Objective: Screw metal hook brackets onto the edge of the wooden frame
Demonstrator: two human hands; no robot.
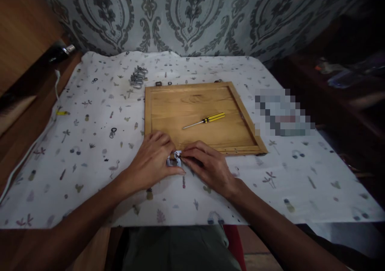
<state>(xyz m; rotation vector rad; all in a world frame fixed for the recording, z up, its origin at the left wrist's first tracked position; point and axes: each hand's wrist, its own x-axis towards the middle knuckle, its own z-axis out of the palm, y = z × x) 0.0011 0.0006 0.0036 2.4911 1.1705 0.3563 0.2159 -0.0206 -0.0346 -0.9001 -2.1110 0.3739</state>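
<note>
A silvery metal cabinet hinge sits at the near edge of a framed wooden door panel. My left hand grips it, thumb along its near side and fingers over the panel's edge. From the other side, the fingertips of my right hand are pinched together against the hinge. Whatever lies between them is too small to make out. On the panel, beyond my hands, rests a screwdriver with a yellow and black handle, its tip pointing left.
Several grey metal hinges lie in a cluster past the panel's far left corner. A pixelated object is right of the panel. A white cable runs along the left edge of the patterned tablecloth.
</note>
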